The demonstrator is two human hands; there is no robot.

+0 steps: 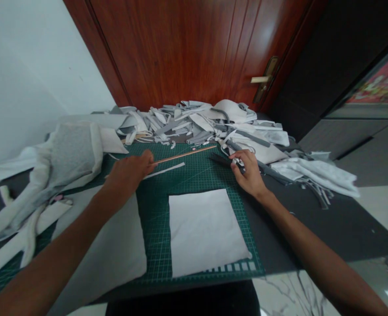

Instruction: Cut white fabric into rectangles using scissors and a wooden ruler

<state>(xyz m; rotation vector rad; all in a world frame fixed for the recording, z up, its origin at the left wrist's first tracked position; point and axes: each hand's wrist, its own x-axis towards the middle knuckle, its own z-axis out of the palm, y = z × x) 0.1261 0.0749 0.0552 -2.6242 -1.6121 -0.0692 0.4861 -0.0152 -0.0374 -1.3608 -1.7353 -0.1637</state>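
My left hand (pixel 131 169) is closed around a thin wooden stick (pixel 187 153), perhaps a ruler, which points right across the green cutting mat (pixel 157 228). A narrow white strip (pixel 164 170) lies just below the stick. My right hand (pixel 248 171) has its fingers curled at the handle end of dark scissors (pixel 220 160), whose blades point left over the mat; the handles are mostly hidden. Nearer me, a white fabric square (pixel 207 232) lies flat on the mat. A larger grey fabric piece (pixel 115 245) lies to its left, partly under my left forearm.
A heap of white and grey fabric scraps (pixel 194 120) runs along the back of the dark table (pixel 279 232). Bunched pale fabric (pixel 72 149) sits at the left by the wall. More scraps (pixel 315 173) lie at the right. Behind stands a brown wooden door (pixel 181 52).
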